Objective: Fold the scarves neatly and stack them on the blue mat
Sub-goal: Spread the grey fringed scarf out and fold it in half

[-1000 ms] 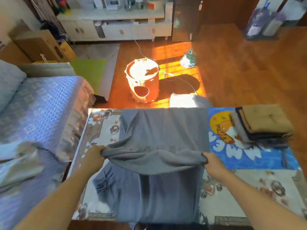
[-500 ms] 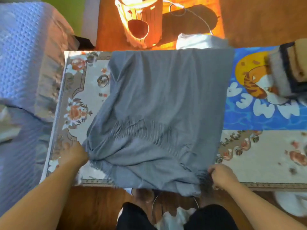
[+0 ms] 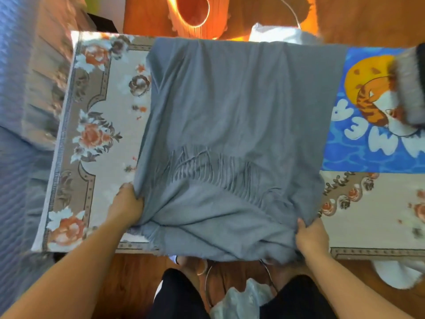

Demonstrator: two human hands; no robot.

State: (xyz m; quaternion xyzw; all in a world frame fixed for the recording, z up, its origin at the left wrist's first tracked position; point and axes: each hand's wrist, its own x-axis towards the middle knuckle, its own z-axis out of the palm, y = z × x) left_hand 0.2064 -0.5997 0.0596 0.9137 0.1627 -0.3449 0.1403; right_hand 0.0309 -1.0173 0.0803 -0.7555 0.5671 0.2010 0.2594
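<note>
Grey scarf [image 3: 241, 125] lay doubled across the bench [image 3: 96, 125], left hand [image 3: 127, 207] and right hand [image 3: 311, 237] with fingers clamped on its near corners — mid-fold; next likely another fold, then stacking on blue mat [image 3: 368, 153].

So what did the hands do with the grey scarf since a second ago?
Both hands, left hand and right hand, pulled the grey scarf toward the near table edge, laying it down flatter. Each still grips its own side. The folded stack stays on the blue mat.
</note>
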